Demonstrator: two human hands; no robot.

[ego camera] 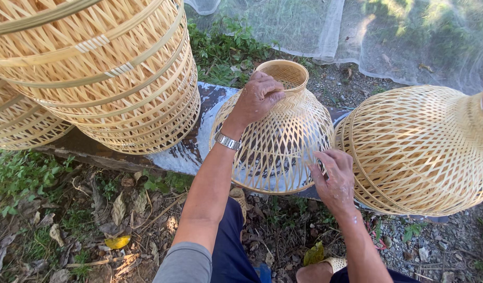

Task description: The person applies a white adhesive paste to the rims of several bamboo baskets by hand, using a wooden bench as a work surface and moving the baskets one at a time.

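Observation:
A bell-shaped woven bamboo basket (pixel 286 139) with an open lattice stands mouth down on a weathered board (pixel 191 149), its narrow round neck up. My left hand (pixel 257 97), a metal watch on its wrist, grips the basket's shoulder just below the neck rim. My right hand (pixel 333 175) rests on the lower right side of the same basket, fingertips pinching a strip in the weave near the bottom edge.
A stack of nested woven baskets (pixel 110 73) fills the upper left. Another bell-shaped basket (pixel 419 149) lies on its side at the right, touching the one I hold. White netting (pixel 357 31) hangs behind. Grass, dry leaves and gravel cover the ground.

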